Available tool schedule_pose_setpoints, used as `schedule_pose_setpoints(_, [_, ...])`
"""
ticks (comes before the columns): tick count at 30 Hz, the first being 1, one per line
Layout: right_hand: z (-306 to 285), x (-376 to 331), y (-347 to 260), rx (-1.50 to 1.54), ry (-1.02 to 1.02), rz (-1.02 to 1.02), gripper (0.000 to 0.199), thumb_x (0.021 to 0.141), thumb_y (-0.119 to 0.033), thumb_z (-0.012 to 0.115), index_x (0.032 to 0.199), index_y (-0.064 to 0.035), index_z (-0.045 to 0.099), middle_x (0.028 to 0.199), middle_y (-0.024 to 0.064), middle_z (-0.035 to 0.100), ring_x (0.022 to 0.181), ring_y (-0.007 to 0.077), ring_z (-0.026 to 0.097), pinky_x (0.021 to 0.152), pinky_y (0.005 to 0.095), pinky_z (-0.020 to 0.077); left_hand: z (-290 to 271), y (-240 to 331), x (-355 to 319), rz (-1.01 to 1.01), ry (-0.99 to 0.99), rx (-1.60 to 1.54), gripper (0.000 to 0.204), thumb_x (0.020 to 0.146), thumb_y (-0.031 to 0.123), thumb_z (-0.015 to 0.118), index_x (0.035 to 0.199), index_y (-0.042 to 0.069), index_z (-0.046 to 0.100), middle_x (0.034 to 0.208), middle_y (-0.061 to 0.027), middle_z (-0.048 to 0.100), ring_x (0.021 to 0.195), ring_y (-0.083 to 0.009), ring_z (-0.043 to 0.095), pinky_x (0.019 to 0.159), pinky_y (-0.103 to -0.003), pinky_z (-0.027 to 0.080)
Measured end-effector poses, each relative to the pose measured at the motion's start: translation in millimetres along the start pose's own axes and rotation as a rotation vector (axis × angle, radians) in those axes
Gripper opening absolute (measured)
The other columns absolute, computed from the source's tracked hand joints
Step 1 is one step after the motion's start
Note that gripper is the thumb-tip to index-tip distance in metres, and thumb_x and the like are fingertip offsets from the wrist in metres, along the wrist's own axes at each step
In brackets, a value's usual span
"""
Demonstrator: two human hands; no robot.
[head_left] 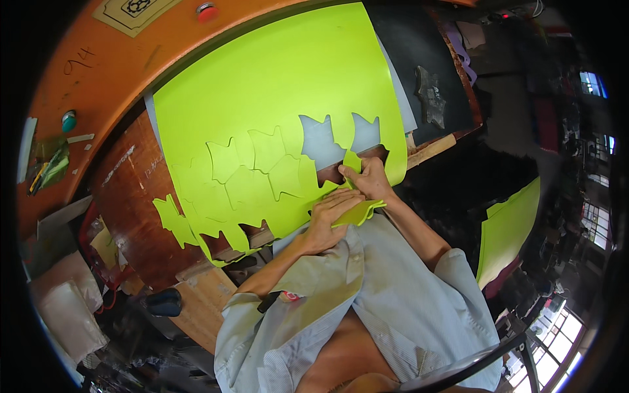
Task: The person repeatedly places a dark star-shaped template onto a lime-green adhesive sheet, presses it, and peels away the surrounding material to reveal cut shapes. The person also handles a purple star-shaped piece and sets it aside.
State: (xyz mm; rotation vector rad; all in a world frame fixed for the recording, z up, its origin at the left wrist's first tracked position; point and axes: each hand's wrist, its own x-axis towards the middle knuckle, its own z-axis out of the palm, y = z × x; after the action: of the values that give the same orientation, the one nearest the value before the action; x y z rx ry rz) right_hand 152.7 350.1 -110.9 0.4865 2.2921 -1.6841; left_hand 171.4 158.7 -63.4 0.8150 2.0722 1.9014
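Observation:
A large lime-green sheet (282, 72) lies in front of me, with several notched shapes cut into it. Some cut shapes still sit in their outlines, while openings near my hands show a pale blue-grey layer (319, 141) beneath. My right hand (370, 178) is closed in a pinch on a narrow green strip (352, 160) between two openings. Closer to my body, my left hand (333, 217) rests with its fingers wrapped over cut green pieces (360, 212), whose layered ends stick out beside its wrist. Their exact number is hidden.
An orange machine beam (111, 78) with a red button (207, 12) and a green button (69, 120) spans the far left. A dark metal cutting die (430, 98) lies on the black surface at right. Cut green pieces (174, 221) stick out at left; another green sheet (508, 229) stands right.

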Motion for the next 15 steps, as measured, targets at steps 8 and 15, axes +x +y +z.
schedule_pose_setpoints(8, [3,1,-5,-0.146,0.052,0.017,0.036,0.087,-0.029,0.083,0.078,0.0049,0.072,0.050,0.0086,0.055,0.048,0.0097,0.048,0.047,0.0370,0.0407,-4,-2,-3,0.054,-0.053,-0.004,0.049,0.072,-0.009,0.067,0.121,-0.004,0.070,0.121,-0.0192,0.073,0.118,-0.0373,0.069,0.111,-0.048,0.049])
schedule_pose_setpoints(15, [11,0,-1,-0.159,0.139,0.004,0.037,0.086,-0.029,0.080,0.073,0.0037,0.071,0.051,0.0171,0.056,0.045,0.0221,0.056,0.050,0.0427,0.0446,-10,7,-8,0.091,-0.115,-0.023,0.052,0.069,-0.009,0.069,0.121,-0.004,0.069,0.121,-0.0186,0.073,0.119,-0.0369,0.069,0.111,-0.049,0.049])
